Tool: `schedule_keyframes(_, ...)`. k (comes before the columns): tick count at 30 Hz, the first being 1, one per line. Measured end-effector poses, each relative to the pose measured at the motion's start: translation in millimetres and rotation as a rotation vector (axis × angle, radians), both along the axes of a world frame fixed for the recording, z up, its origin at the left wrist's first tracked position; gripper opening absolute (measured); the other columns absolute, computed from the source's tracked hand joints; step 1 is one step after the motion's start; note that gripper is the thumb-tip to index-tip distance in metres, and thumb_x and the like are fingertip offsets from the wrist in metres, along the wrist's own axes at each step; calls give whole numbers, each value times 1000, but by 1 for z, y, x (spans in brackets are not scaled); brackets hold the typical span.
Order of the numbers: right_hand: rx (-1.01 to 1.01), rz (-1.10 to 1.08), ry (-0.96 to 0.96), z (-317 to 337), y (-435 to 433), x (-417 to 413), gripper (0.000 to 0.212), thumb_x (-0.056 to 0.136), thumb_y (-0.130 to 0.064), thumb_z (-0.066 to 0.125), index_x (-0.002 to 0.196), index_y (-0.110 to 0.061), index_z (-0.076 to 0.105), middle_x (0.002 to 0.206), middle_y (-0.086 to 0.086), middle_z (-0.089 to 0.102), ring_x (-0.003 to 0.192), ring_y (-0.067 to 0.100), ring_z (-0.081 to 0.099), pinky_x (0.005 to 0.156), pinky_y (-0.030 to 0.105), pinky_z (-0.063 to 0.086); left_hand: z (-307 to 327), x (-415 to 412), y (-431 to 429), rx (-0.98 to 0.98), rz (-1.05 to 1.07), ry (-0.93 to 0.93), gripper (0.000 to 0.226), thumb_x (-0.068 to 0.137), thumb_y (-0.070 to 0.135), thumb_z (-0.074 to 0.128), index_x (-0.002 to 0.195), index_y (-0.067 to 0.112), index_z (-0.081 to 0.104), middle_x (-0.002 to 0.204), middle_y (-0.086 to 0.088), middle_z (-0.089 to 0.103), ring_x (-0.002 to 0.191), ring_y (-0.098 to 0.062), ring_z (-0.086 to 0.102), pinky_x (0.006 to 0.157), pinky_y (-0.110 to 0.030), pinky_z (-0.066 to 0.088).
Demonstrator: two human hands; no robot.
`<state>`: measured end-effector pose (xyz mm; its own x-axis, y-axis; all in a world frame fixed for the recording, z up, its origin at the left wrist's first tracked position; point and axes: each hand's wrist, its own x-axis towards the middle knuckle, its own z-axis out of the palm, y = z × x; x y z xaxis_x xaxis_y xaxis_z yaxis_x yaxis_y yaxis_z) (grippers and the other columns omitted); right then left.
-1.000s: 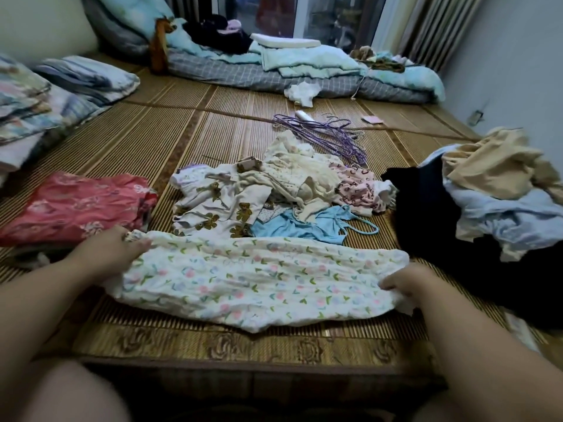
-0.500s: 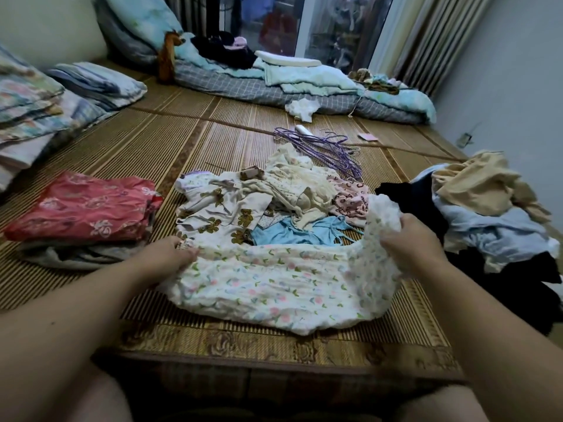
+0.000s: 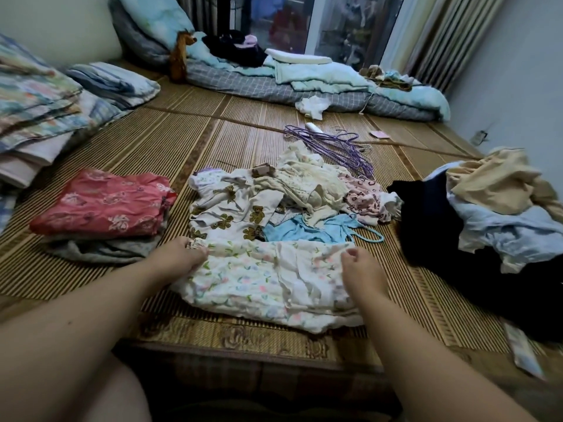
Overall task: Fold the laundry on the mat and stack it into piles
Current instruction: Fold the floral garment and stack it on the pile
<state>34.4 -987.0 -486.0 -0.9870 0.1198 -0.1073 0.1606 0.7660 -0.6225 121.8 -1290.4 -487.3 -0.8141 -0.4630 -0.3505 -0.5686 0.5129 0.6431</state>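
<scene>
A white floral garment [image 3: 249, 278] lies on the woven mat [image 3: 170, 141] right in front of me, its right end folded over onto its middle. My left hand [image 3: 179, 257] pinches the garment's far left corner. My right hand [image 3: 362, 272] rests on the folded right edge with its fingers loosely curled and nothing between them. To the left stands a folded pile with a red floral piece [image 3: 103, 202] on top of grey cloth. Behind the garment is a heap of unfolded small clothes [image 3: 274, 196], cream, bear-printed, pink and light blue.
A larger heap of black, beige and pale blue clothes [image 3: 475, 220] sits at the right. Purple hangers [image 3: 335, 144] lie beyond the small heap. Folded bedding [image 3: 39, 102] is stacked at the left, a rolled quilt [image 3: 304, 83] along the back. The mat's front edge is just below the garment.
My right hand carried the garment's right end up and over to the left, laid it on the middle and let go. The left hand kept its hold on the left corner.
</scene>
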Motion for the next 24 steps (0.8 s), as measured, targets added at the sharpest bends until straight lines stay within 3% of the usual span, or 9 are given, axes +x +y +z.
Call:
schedule_keyframes(3, 187, -128, -258, -5, 23, -13, 47, 84, -38, 66, 119, -9, 54, 116, 14, 60, 99, 32, 58, 82, 35, 51, -2, 0, -2, 60, 21, 16, 34, 92, 40, 60, 113, 14, 57, 98, -7, 64, 85, -22, 59, 61, -27, 38)
schedule_keyframes(5, 148, -78, -382, -8, 30, -18, 38, 81, -31, 73, 103, -3, 62, 109, 15, 65, 96, 33, 62, 80, 30, 50, -2, 2, -4, 63, 23, 21, 43, 90, 42, 61, 123, 16, 55, 107, -10, 65, 88, -23, 59, 63, -27, 40)
schedule_keyframes(7, 80, -45, -404, -8, 36, -22, 34, 82, -25, 74, 105, -1, 66, 107, 16, 67, 101, 31, 64, 76, 28, 47, -3, 3, -6, 79, 26, 26, 52, 88, 44, 62, 131, 16, 52, 115, -12, 65, 96, -26, 61, 72, -30, 45)
schedule_keyframes(10, 6, -56, -329, -8, 44, -26, 26, 85, -25, 71, 99, -2, 66, 95, 13, 65, 87, 28, 62, 78, 34, 51, 3, 5, -2, 55, 20, 19, 50, 92, 38, 59, 136, 17, 48, 109, -10, 66, 91, -23, 62, 69, -30, 45)
schedule_keyframes(12, -29, -81, -263, -4, 50, -28, 30, 88, -29, 66, 103, -4, 64, 94, 13, 64, 87, 29, 61, 73, 35, 51, 3, 2, 3, 61, 12, 30, 48, 94, 32, 58, 138, 17, 47, 102, -9, 66, 82, -21, 61, 66, -29, 44)
schedule_keyframes(14, 23, -85, -169, 6, 57, -29, 33, 89, -35, 64, 107, -8, 66, 95, 12, 66, 86, 30, 61, 67, 31, 46, 1, 0, 9, 125, 9, 51, 46, 95, 26, 57, 138, 15, 46, 102, -9, 65, 83, -21, 62, 72, -30, 48)
schedule_keyframes(17, 135, -68, 21, 30, 57, -23, 27, 90, -35, 61, 81, -9, 63, 82, 10, 63, 75, 27, 56, 61, 30, 36, -4, -4, 21, 198, 18, 70, 44, 96, 23, 56, 138, 16, 47, 108, -9, 64, 88, -22, 66, 81, -37, 55)
schedule_keyframes(20, 155, 7, 161, 51, 32, -4, 27, 87, -29, 60, 65, -17, 50, 70, 3, 55, 71, 25, 55, 55, 29, 33, -5, -9, 38, 188, -13, 91, 43, 97, 24, 54, 139, 19, 45, 105, -5, 62, 82, -17, 64, 70, -33, 54)
schedule_keyframes(24, 48, 216, 167, 58, -20, 31, 16, 92, -22, 55, 76, -21, 57, 69, -4, 58, 58, 11, 54, 44, 22, 34, -4, -10, 48, 210, -18, 100, 45, 98, 22, 53, 142, 18, 43, 90, 1, 56, 76, -18, 61, 63, -31, 51)
